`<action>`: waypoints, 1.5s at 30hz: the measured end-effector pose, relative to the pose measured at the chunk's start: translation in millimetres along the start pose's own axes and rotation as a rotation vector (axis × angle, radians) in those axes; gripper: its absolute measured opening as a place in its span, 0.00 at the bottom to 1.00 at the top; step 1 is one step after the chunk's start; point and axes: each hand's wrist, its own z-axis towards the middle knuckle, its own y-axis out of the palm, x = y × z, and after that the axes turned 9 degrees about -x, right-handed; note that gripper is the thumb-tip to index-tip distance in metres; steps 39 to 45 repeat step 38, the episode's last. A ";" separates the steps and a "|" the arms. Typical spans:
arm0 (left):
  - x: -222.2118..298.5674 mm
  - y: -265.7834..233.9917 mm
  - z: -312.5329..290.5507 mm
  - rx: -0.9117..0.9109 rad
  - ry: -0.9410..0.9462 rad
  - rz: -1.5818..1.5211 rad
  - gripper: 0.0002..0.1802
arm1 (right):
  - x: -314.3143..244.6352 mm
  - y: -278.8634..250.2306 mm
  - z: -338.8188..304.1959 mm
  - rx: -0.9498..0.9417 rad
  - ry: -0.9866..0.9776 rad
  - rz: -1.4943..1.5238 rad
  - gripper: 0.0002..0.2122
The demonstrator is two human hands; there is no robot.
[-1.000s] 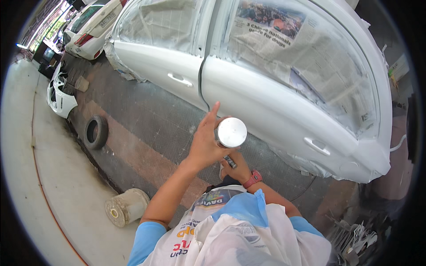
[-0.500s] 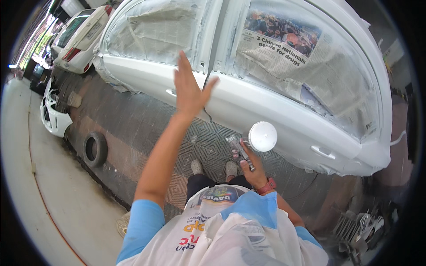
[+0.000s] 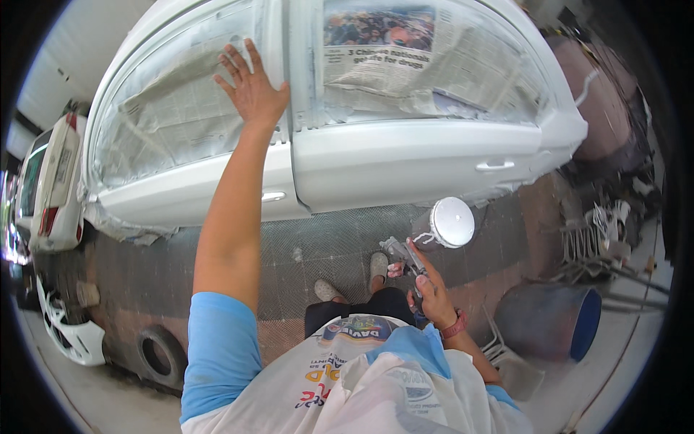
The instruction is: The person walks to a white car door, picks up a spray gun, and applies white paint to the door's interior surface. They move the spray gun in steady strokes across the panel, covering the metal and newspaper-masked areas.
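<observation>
My left hand (image 3: 254, 94) is raised with its fingers spread, over the papered window beside the pillar between two doors of a white car body (image 3: 405, 152). Whether its fingertips touch the surface I cannot tell. In my right hand (image 3: 436, 298), low and in front of my body, is a spray gun (image 3: 406, 254) with a round white-lidded paint cup (image 3: 453, 222), its grip wrapped by my fingers. Newspaper (image 3: 379, 72) under clear film covers both door windows. The doors' lower edges carry ragged masking sheet (image 3: 130, 228).
At far left stand another white car (image 3: 58, 181), a loose bumper (image 3: 69, 329) and a tyre (image 3: 160, 354). To the right are a blue drum (image 3: 553, 322), a chair (image 3: 513, 369) and metal racks (image 3: 582, 242). Dark textured matting (image 3: 303, 239) lies underfoot.
My view has swung right, bringing the drum and chair in. My left hand has moved up from the lower door to the window, its fingers spreading wider. The spray gun stays in my right hand.
</observation>
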 end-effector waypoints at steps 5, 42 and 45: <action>6.5 -2.7 -2.8 -0.023 0.072 -0.001 0.74 | -2.6 25.9 -18.7 0.047 0.061 0.032 0.32; -119.6 -323.1 -675.5 0.213 -0.991 0.704 0.34 | 63.8 -3.4 33.0 -0.750 0.041 0.044 0.33; -119.6 -323.1 -675.5 0.213 -0.991 0.704 0.34 | 63.8 -3.4 33.0 -0.750 0.041 0.044 0.33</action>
